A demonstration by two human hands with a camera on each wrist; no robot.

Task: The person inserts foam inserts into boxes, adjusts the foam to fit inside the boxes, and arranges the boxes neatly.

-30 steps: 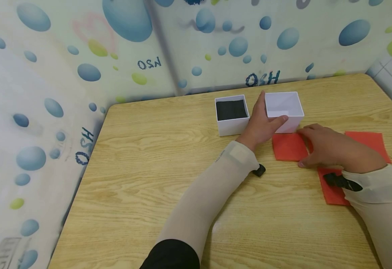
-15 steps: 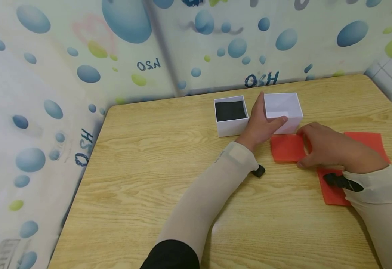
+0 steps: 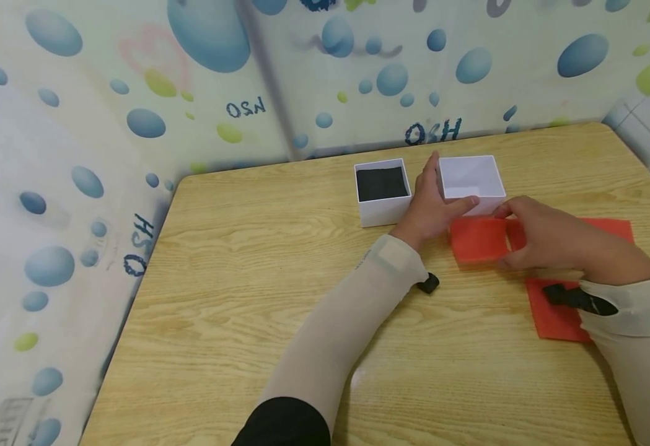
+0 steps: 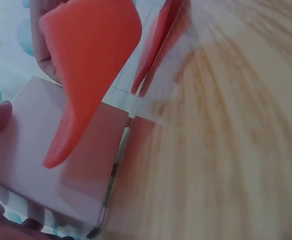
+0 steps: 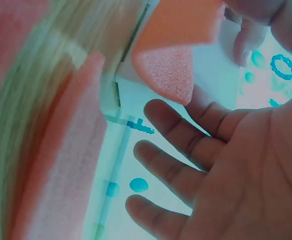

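My left hand (image 3: pixel 432 201) grips a white open-topped box (image 3: pixel 472 176), with its thumb at the front and fingers along the left side. Inside the box only bare white walls show. Just in front of it, my right hand (image 3: pixel 561 238) holds a red foam sheet (image 3: pixel 478 240) by its right end, between thumb and forefinger. The foam sheet (image 4: pixel 93 55) is raised off the table and bent in the left wrist view, its lower tip hanging before the box wall. In the right wrist view the other fingers (image 5: pixel 171 172) are spread below the sheet.
Left of my left hand stands a second white box (image 3: pixel 386 212) with a black foam sheet (image 3: pixel 382 184) inside. Two more red sheets lie under my right arm, a rear sheet (image 3: pixel 611 228) and a front sheet (image 3: pixel 556 316). A patterned wall covering (image 3: pixel 358 105) rises behind the wooden table (image 3: pixel 246 279).
My right hand has lifted the red foam sheet off the table and shifted slightly right and toward the box, bending the sheet. The left hand has kept its grip on the white box.
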